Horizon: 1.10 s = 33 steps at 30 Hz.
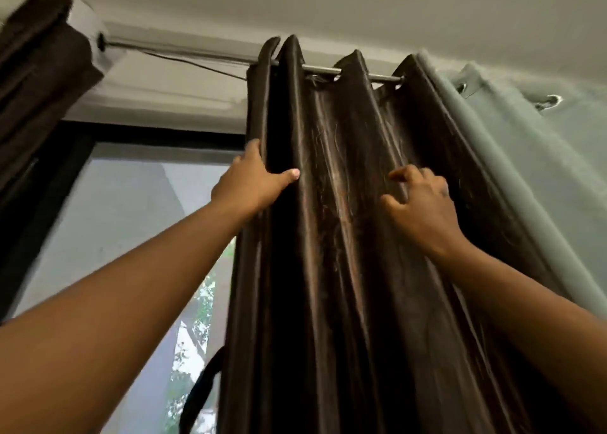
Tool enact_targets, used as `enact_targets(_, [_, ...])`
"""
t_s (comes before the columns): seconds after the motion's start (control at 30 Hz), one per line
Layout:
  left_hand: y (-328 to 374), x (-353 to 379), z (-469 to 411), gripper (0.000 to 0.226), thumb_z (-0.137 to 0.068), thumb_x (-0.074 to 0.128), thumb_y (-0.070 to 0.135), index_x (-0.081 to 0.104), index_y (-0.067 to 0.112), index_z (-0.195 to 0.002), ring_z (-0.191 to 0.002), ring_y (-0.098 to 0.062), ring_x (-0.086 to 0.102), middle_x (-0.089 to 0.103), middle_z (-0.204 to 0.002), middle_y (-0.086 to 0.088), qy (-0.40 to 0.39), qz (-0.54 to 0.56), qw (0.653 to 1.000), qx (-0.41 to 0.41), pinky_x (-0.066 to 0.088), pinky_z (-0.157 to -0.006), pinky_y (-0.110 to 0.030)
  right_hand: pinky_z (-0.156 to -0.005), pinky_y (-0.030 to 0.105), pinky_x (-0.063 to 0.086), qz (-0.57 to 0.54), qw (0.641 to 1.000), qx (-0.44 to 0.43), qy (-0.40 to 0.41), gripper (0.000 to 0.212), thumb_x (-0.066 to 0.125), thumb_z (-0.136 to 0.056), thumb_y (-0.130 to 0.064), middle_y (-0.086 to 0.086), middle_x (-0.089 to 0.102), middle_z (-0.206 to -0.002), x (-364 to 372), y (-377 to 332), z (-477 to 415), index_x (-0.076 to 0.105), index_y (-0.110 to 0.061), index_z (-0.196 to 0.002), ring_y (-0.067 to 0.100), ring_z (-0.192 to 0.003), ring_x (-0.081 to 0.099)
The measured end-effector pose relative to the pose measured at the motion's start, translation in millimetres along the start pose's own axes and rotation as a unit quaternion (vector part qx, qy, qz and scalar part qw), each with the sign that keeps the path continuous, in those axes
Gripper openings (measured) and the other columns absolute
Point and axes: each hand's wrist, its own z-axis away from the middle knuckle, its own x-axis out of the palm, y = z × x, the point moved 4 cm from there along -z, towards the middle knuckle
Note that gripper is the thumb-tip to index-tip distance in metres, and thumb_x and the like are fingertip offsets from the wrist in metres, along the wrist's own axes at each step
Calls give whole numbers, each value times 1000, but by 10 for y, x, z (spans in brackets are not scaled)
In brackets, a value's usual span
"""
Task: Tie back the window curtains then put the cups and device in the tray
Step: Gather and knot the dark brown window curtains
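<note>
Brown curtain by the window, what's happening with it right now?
A person is reaching up to the brown curtain with both hands. The left hand grips its leading edge, thumb in front. The right hand has curled fingers against the folds further along; whether it pinches fabric is unclear. The curtain hangs bunched on the rod, leaving the window uncovered beside it. No tie shows around it.
</note>
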Motion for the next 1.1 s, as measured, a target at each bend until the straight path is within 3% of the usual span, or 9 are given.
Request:
enact_targets(0.2, [90,287,-470,33,-86,51,8,62,19,-116,-89,-32,57,65,-109,-12,93,-97,988,-70,39,-69,-35,-103,49,38,-16,997,35,-68,62,61,-87,-40,6,40,-139,259,555,-472,33,-22,-138,26,-130,35])
enact_targets(0.37, [481,791,-475,25,-93,50,22,67,26,-110,-98,-36,61,69,-108,-12,138,-59,988,-17,50,-78,-38,-102,51,39,-18,996,24,-85,70,60,-86,-47,8,40,-141,350,789,-648,28,-19,-142,28,-131,37])
enact_targets(0.57, [936,1167,-664,35,-92,58,19,63,21,-127,-121,-25,56,66,-125,-6,-66,56,994,59,44,-104,-40,-96,42,45,-79,987,59,-127,78,62,-85,-48,11,45,-139,467,846,-892,24,-15,-145,29,-124,48])
enact_targets(0.67, [772,941,-699,35,-82,57,23,69,29,-115,-106,-26,63,70,-112,-3,-6,-29,998,56,52,-89,-37,-96,42,43,-82,985,78,-130,71,60,-89,-42,15,44,-139,557,745,-986,24,-13,-144,34,-124,46])
enact_targets(0.77, [504,581,-556,26,-83,55,29,69,26,-105,-94,-33,63,70,-98,-7,101,-98,989,51,45,-69,-33,-84,35,42,-29,988,86,-128,45,54,-92,-26,16,52,-128,645,513,-1065,40,-9,-131,34,-115,52])
enact_targets(0.87, [261,263,-463,33,-85,57,26,63,30,-117,-97,-29,64,71,-101,-1,126,-111,982,86,40,-68,-31,-72,33,43,27,991,68,-115,22,50,-92,-21,12,60,-114,754,81,-1123,56,-11,-110,31,-101,58])
enact_targets(1.0, [-99,-221,-560,31,-84,60,30,65,32,-115,-97,-25,66,73,-99,3,122,-107,983,80,47,-74,-33,-75,31,45,6,992,-48,-119,27,50,-91,-25,12,63,-107,1020,-991,-1202,63,-11,-110,31,-103,60])
enact_targets(1.07, [-311,-431,-635,29,-80,62,35,68,31,-109,-96,-28,66,73,-96,0,129,-66,988,48,51,-78,-33,-78,29,51,-49,972,-152,-170,28,49,-92,-20,14,64,-107,1129,-1604,-1168,62,-9,-115,30,-99,62])
enact_targets(1.1, [-402,-513,-653,31,-75,61,39,69,31,-104,-94,-29,67,73,-95,-3,133,-34,990,33,53,-81,-36,-69,24,53,-89,955,-182,-217,27,49,-94,-15,12,65,-97,1149,-1836,-1121,62,-7,-116,27,-87,63])
